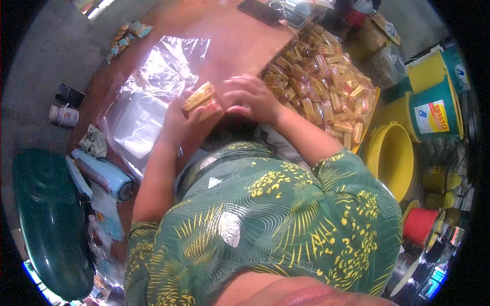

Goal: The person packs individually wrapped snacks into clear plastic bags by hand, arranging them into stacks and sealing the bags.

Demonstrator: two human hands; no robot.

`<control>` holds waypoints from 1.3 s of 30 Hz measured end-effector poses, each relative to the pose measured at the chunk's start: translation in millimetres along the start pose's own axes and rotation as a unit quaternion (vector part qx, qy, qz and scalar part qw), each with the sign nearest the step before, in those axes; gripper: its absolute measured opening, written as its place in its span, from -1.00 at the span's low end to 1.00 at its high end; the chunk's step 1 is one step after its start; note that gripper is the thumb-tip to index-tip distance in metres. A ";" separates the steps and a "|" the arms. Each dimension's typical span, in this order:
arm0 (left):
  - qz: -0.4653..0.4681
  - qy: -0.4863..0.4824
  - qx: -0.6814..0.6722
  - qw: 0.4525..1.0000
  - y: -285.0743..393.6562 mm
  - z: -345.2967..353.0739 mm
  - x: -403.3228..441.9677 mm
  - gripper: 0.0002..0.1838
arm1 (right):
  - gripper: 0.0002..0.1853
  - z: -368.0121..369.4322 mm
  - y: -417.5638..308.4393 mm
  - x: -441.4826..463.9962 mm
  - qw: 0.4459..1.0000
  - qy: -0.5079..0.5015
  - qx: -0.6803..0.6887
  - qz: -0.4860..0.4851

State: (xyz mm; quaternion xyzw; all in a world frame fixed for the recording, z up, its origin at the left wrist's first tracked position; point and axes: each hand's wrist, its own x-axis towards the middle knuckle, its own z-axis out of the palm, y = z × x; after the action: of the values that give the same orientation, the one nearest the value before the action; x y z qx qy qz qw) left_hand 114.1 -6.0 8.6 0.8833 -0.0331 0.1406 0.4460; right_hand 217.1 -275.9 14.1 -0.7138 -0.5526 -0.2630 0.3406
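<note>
My left hand (pixel 185 118) is closed around a couple of small clear packets of yellow-brown snack sticks (pixel 200 97); the lower packet shows red print. My right hand (pixel 250 97) is beside it, fingers stretched out and thumb apart, with nothing visible in it. To its right lies a large heap of similar snack packets (pixel 321 76). Clear plastic bags (pixel 145 102) lie flat on the brown table (pixel 224 30), just left of my left hand.
A blue device, possibly a sealer (pixel 104 173), sits at the table's left edge near a crumpled cloth (pixel 94 142). Phones (pixel 259 11) lie at the back. Small filled packets (pixel 127 40) are at the far left. Yellow buckets (pixel 390 158) stand right; a dark green stool (pixel 51 219) stands left.
</note>
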 end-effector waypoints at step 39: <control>-0.017 0.021 0.082 0.996 28.3 3.7 1.0 -0.25 | -0.69 -43.8 150.3 -137.6 0.878 0.080 -0.293 0.370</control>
State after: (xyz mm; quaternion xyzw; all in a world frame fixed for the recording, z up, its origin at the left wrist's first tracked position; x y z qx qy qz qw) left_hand 110.6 -25.9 28.8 0.9140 0.0031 0.1540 0.3753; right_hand 328.1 -417.5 -91.1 -0.9100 -0.1171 -0.3235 0.2313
